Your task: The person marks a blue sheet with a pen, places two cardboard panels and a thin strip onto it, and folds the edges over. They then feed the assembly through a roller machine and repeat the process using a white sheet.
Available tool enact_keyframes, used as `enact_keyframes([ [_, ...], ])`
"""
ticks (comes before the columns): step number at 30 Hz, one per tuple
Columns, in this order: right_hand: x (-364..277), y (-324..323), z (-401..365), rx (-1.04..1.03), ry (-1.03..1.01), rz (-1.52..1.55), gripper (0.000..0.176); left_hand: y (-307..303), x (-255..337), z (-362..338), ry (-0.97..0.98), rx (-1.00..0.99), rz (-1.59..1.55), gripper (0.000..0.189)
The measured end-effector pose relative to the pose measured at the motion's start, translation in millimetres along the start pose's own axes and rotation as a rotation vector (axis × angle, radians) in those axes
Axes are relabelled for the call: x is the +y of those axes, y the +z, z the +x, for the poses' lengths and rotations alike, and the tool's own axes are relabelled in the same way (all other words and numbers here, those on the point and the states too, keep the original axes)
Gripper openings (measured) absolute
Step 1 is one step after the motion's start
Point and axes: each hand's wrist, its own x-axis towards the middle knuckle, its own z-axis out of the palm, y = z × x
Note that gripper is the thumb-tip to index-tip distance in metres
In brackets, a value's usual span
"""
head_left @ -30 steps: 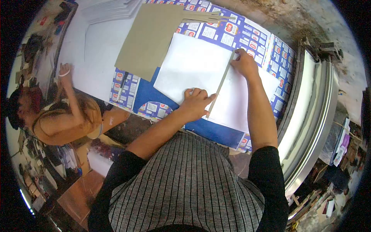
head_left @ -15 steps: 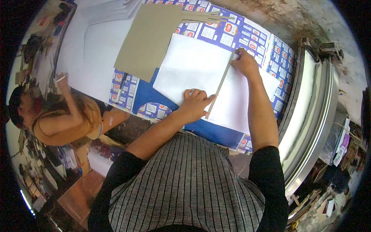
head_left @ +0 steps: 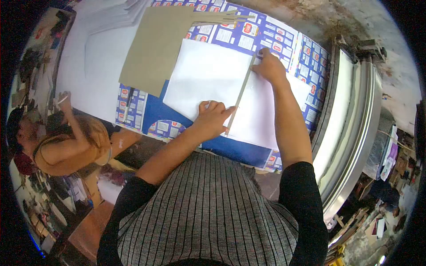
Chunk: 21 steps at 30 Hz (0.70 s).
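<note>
A narrow grey-brown cardboard strip (head_left: 242,91) lies slanted across white paper (head_left: 204,71), between its left and right parts. At the strip's near end, my left hand (head_left: 211,119) presses with thumb and index finger touching it, the other fingers curled on the paper. My right hand (head_left: 270,66) grips the far end between thumb and fingers; its fingertips are partly hidden. Left of the paper is a large grey-brown board (head_left: 155,51). Several loose cut strips (head_left: 219,17) stick out beyond the board's far right corner.
Blue printed sheets (head_left: 248,31) cover the table under the work. White sheets (head_left: 97,57) are stacked at the left. A person (head_left: 73,144) sits by the table's left side, one arm raised. Along the right stands a machine with a long metal roller (head_left: 355,146).
The whole view has shifted, so the table and hands appear slightly further left. Both hands stay at the same places on the strip.
</note>
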Motion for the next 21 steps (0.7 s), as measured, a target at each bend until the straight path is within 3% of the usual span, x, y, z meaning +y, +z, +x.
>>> enact_keyframes([
  [3,10,2,20,0.0,-0.198,-0.056,0.056,-5,-1,3,-0.012,-0.012,0.006,0.078],
  [9,-16,-6,42,-0.143,-0.293,-0.107,0.044,-5,-1,3,-0.019,-0.024,0.031,0.082],
  [12,-33,-11,43,-0.222,-0.275,-0.374,0.043,-5,-3,3,-0.001,-0.028,0.027,0.083],
  [17,-31,-22,59,-0.33,-0.304,-0.271,0.043,-3,-3,5,-0.019,-0.047,0.01,0.082],
  [19,-33,-38,62,-0.518,-0.253,-0.118,0.044,-4,-4,3,-0.015,-0.031,-0.013,0.083],
  [21,-27,-36,74,-0.573,-0.283,-0.079,0.044,-5,-3,4,-0.019,-0.053,-0.008,0.084],
])
